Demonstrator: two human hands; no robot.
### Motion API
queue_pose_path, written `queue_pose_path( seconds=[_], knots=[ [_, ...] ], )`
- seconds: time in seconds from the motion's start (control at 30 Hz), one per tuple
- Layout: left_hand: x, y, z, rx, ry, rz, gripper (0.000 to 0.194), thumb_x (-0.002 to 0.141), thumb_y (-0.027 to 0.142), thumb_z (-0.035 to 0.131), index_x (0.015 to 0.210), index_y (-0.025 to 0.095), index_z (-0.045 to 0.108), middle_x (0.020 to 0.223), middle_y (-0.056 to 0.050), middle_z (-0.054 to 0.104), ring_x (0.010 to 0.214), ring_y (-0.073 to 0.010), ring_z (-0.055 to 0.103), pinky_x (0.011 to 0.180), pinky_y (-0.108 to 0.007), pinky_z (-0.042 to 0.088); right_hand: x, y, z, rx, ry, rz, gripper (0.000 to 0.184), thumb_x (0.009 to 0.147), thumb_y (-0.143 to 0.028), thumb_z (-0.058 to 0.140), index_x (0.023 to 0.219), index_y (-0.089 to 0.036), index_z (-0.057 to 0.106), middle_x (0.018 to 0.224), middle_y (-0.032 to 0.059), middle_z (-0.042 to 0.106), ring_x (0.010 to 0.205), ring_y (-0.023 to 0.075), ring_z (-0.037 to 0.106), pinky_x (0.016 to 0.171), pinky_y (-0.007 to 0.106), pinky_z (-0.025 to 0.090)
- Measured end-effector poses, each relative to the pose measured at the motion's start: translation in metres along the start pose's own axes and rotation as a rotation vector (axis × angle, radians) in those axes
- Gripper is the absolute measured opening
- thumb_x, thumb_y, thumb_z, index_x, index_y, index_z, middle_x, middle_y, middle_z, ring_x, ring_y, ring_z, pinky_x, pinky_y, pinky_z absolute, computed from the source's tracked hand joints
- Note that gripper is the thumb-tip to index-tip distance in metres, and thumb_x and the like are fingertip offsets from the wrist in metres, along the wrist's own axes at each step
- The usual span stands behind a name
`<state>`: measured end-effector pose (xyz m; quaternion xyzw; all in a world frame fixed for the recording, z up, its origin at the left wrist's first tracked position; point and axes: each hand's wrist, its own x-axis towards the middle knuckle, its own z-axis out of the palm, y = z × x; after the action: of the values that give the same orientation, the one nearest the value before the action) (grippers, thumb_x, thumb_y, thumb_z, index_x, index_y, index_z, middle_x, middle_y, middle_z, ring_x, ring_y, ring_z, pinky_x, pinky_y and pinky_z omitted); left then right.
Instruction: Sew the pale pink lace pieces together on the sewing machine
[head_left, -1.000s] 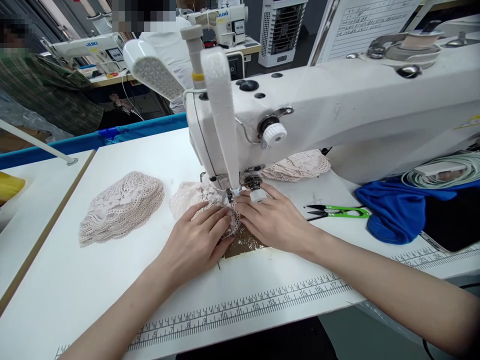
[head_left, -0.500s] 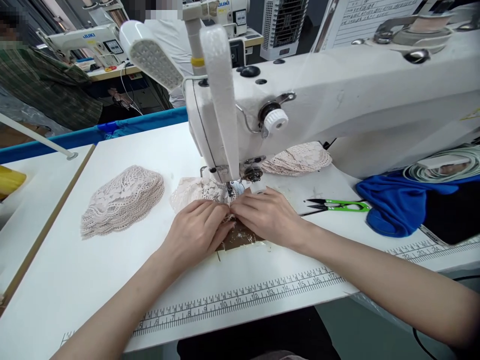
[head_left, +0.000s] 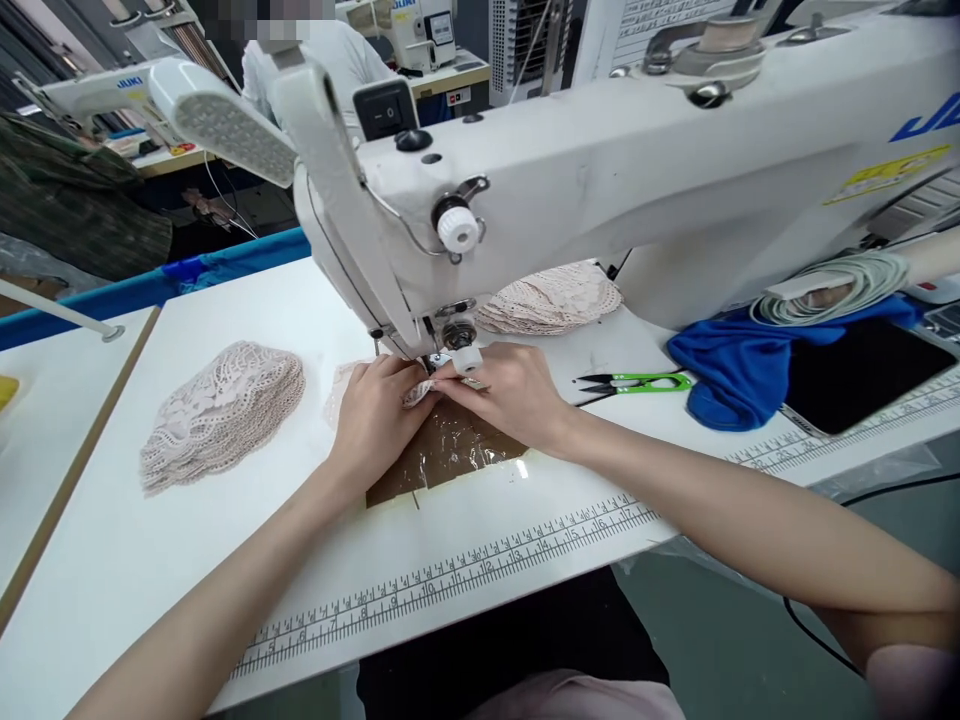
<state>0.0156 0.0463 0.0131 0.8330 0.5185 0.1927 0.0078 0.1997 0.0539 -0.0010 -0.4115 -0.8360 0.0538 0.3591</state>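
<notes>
Lace piece [head_left: 417, 394]: mostly hidden under the left fingers [head_left: 397, 378] and right fingers [head_left: 466, 398]; I catch only a scrap.
Sewing machine [head_left: 600, 190]: runs out of sight rightward, its blue lettering [head_left: 930, 120] chopped.
Rear lace stack [head_left: 551, 302]: back edge lost behind the sewing machine.
Written sheet [head_left: 667, 22]: top cut off, writing too small for me.
Yellow thing [head_left: 7, 390]: sliced at the left; can't say what.

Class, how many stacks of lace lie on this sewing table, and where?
2 in view: one lace stack left of the left hand; another beyond the right hand, partly hidden by the sewing machine. The hands mostly cover other lace, possibly stacked.
</notes>
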Motion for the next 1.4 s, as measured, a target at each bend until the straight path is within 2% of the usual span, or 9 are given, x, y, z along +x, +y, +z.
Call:
queue_pose_path(
  seconds=[0.1, 0.17, 0.27, 0.4, 0.8, 1.17, 1.4],
  knots=[
    [-0.008, -0.001, -0.001, 0.032, 0.034, 0.091, 0.015, 0.089, 0.025, 0.057, 0.088, 0.02, 0.071, 0.091, -0.006, 0.068, 0.086, -0.0238, 0.06, 0.074, -0.04, 0.048, -0.004, -0.002, -0.004, -0.004, 0.008, -0.063, 0.025, 0.095, -0.034, 0.054, 0.089, -0.021, 0.074, 0.071, -0.0004, 0.072, 0.063, 0.0132, 0.063, 0.057, 0.025, 0.041],
    [-0.018, 0.0, -0.004, 0.102, 0.035, 0.199, 0.017, 0.09, 0.022, 0.055, 0.095, 0.02, 0.072, 0.099, -0.007, 0.069, 0.093, -0.0253, 0.059, 0.078, -0.041, 0.047, -0.01, -0.004, -0.006, -0.022, -0.011, -0.169, 0.023, 0.095, -0.028, 0.054, 0.086, -0.02, 0.073, 0.072, -0.0007, 0.072, 0.064, 0.0132, 0.065, 0.06, 0.026, 0.045],
    [-0.034, 0.003, -0.006, 0.231, 0.077, 0.334, 0.025, 0.09, 0.018, 0.054, 0.111, 0.016, 0.068, 0.115, -0.01, 0.068, 0.105, -0.028, 0.059, 0.085, -0.043, 0.047, -0.019, -0.007, -0.007, -0.127, -0.058, -0.359, 0.022, 0.092, -0.013, 0.053, 0.079, -0.016, 0.071, 0.079, 0.0021, 0.074, 0.077, 0.0154, 0.068, 0.073, 0.028, 0.051],
    [-0.048, 0.007, -0.004, 0.275, 0.104, 0.369, 0.032, 0.091, 0.015, 0.054, 0.121, 0.012, 0.062, 0.124, -0.01, 0.065, 0.114, -0.0265, 0.059, 0.097, -0.044, 0.044, -0.023, -0.01, -0.008, -0.245, -0.055, -0.471, 0.025, 0.089, -0.002, 0.05, 0.082, -0.014, 0.07, 0.085, 0.0049, 0.075, 0.086, 0.0164, 0.068, 0.085, 0.031, 0.052],
    [-0.049, 0.005, -0.005, 0.316, 0.073, 0.385, 0.033, 0.092, 0.015, 0.052, 0.123, 0.012, 0.06, 0.121, -0.01, 0.067, 0.117, -0.0272, 0.06, 0.102, -0.047, 0.044, -0.021, -0.013, -0.011, -0.246, -0.062, -0.481, 0.023, 0.089, -0.003, 0.05, 0.087, -0.011, 0.071, 0.083, 0.0075, 0.074, 0.085, 0.0178, 0.069, 0.085, 0.031, 0.054],
    [-0.048, 0.006, -0.001, 0.306, 0.1, 0.353, 0.032, 0.093, 0.016, 0.051, 0.124, 0.016, 0.06, 0.118, -0.009, 0.068, 0.117, -0.0251, 0.06, 0.103, -0.048, 0.043, -0.02, -0.012, -0.012, -0.292, -0.073, -0.486, 0.025, 0.09, -0.002, 0.049, 0.086, -0.014, 0.07, 0.087, 0.0062, 0.074, 0.087, 0.0167, 0.068, 0.085, 0.031, 0.054],
    [-0.047, 0.004, -0.001, 0.308, 0.077, 0.348, 0.033, 0.093, 0.016, 0.05, 0.124, 0.015, 0.06, 0.121, -0.011, 0.067, 0.119, -0.027, 0.058, 0.102, -0.05, 0.043, -0.018, -0.011, -0.011, -0.306, -0.061, -0.48, 0.028, 0.09, 0.0, 0.047, 0.085, -0.014, 0.071, 0.088, 0.0057, 0.075, 0.087, 0.0165, 0.069, 0.082, 0.029, 0.054]
  ],
)
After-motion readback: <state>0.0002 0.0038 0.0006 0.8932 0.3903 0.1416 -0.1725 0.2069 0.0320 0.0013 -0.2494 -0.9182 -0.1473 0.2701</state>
